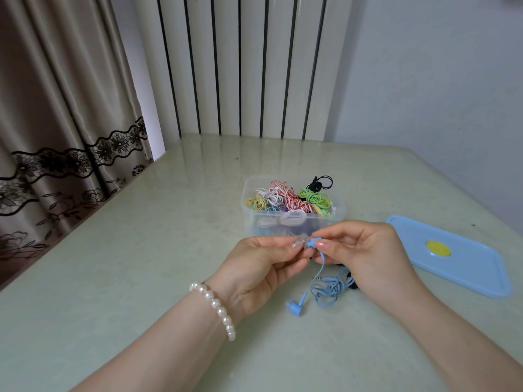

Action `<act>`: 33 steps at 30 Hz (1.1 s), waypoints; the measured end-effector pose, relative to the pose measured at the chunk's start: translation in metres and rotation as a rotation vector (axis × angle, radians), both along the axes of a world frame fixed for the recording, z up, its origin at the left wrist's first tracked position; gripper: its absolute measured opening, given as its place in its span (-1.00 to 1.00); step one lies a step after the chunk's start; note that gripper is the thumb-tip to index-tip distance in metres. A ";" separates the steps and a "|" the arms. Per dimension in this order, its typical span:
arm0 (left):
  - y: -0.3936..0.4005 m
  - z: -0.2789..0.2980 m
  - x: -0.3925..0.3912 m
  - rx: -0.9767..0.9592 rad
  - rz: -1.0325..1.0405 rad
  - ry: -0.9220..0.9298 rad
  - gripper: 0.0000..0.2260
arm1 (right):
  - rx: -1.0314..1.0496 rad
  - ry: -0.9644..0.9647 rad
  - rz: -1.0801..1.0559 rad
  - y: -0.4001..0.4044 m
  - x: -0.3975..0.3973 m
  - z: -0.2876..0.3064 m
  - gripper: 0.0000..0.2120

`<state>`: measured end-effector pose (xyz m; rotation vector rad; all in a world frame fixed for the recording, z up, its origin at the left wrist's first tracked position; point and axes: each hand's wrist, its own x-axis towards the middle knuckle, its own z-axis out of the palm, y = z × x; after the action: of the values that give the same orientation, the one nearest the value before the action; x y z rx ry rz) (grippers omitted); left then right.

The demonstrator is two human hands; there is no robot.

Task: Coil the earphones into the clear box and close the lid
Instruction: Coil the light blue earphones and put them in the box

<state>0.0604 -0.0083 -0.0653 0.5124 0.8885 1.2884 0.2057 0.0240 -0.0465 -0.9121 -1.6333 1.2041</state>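
Note:
A clear box (249, 210) stands open on the table, filled with several coiled earphones in white, red-striped, green, yellow and black. Just in front of it my left hand (254, 267) and my right hand (368, 250) both pinch one earbud of the light blue earphones (325, 290) between thumb and fingertips. The blue cable hangs down from that earbud into a loose tangle on the table, with the second earbud lying at its left end. The blue lid (464, 267) with a yellow round spot lies flat to the right of my hands.
A dark cable (352, 280) peeks out from under my right hand. The pale green table (141, 250) meets a curtain on the left, a white ribbed radiator at the back and a wall on the right.

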 end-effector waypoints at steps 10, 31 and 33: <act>-0.002 0.000 0.003 0.041 0.017 0.052 -0.86 | -0.045 0.024 -0.019 0.001 0.000 -0.002 -0.79; -0.007 0.005 0.023 0.017 0.143 -0.081 -0.86 | 0.168 0.069 -0.320 -0.006 -0.017 -0.020 -0.77; -0.008 0.005 0.024 0.020 0.139 -0.089 -0.85 | 0.184 0.069 -0.339 -0.006 -0.018 -0.023 -0.77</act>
<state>0.0846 -0.0162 -0.0605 0.4113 0.8488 1.4366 0.1876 0.0184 -0.0690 -0.9722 -1.4381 0.8301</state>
